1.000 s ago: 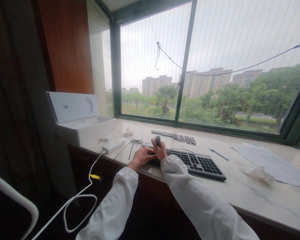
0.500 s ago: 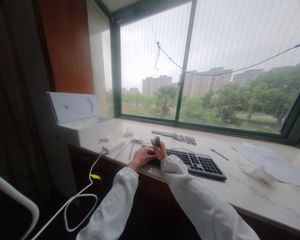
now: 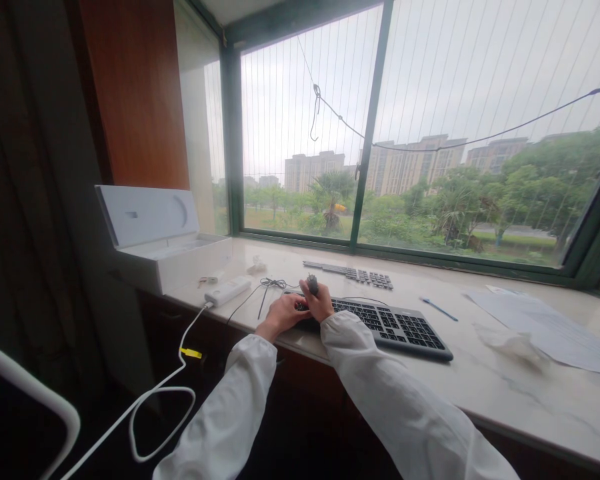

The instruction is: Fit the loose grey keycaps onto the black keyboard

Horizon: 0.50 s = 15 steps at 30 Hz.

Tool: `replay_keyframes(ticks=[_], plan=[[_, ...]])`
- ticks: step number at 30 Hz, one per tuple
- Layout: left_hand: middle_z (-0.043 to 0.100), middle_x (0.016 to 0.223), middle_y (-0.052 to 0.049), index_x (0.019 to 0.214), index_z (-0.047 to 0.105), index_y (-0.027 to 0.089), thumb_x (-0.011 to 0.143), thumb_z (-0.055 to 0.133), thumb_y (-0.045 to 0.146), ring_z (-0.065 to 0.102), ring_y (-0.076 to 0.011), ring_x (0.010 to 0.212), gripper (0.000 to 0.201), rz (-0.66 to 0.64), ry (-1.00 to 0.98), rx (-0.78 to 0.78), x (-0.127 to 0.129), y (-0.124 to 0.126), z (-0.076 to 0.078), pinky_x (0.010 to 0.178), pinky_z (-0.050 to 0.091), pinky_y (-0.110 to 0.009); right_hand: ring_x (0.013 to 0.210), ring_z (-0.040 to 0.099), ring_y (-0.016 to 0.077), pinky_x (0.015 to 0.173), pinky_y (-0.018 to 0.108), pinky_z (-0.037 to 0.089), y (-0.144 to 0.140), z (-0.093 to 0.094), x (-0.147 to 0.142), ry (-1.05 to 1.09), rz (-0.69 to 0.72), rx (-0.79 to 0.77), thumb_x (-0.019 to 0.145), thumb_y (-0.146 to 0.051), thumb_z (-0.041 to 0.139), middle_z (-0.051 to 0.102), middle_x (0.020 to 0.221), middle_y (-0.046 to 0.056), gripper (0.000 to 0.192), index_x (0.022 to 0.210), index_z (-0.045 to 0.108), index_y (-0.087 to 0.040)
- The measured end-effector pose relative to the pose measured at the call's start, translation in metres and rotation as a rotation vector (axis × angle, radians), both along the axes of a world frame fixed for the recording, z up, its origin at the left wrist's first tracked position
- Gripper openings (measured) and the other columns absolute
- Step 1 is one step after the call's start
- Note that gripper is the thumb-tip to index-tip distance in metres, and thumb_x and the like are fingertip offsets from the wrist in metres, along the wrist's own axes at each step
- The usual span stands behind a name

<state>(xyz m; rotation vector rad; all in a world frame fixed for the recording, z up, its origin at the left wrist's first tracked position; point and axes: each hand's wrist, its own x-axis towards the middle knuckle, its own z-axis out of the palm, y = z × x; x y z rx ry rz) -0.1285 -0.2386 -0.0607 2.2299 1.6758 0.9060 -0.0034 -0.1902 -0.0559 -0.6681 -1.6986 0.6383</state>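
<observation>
A black keyboard [image 3: 395, 327] lies on the pale marble sill [image 3: 505, 393] in front of me. My left hand [image 3: 283, 312] rests on the keyboard's left end, fingers curled onto the keys. My right hand [image 3: 321, 305] is just beside it, gripping a small dark tool [image 3: 313, 285] that stands upright above the left keys. Both arms wear white sleeves. A row of loose dark keycaps [image 3: 353, 272] lies behind the keyboard.
An open white box [image 3: 155, 243] stands at the sill's left end. A white power adapter [image 3: 227, 291] with a white cable [image 3: 155, 393] hangs off the edge. A thin black cord [image 3: 265, 288], a blue pen [image 3: 437, 309], papers [image 3: 545, 330] and crumpled plastic [image 3: 510, 345] lie around.
The tool in my right hand has tilted slightly to the left. Both hands stay at the keyboard's left end.
</observation>
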Motion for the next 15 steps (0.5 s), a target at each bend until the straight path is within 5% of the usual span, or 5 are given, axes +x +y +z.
replay_keyframes(ticks=[15], plan=[[0.072, 0.102, -0.005, 0.096, 0.075, 0.022, 0.075, 0.063, 0.057, 0.064, -0.0215, 0.088, 0.041, -0.015, -0.001, 0.027, -0.001, 0.003, -0.0027, 0.07, 0.045, -0.025, 0.053, 0.032, 0.0105, 0.051, 0.027, 0.027, 0.0011, -0.0011, 0.0008, -0.011, -0.05, 0.046, 0.086, -0.057, 0.048, 0.035, 0.052, -0.004, 0.048, 0.057, 0.038, -0.02]])
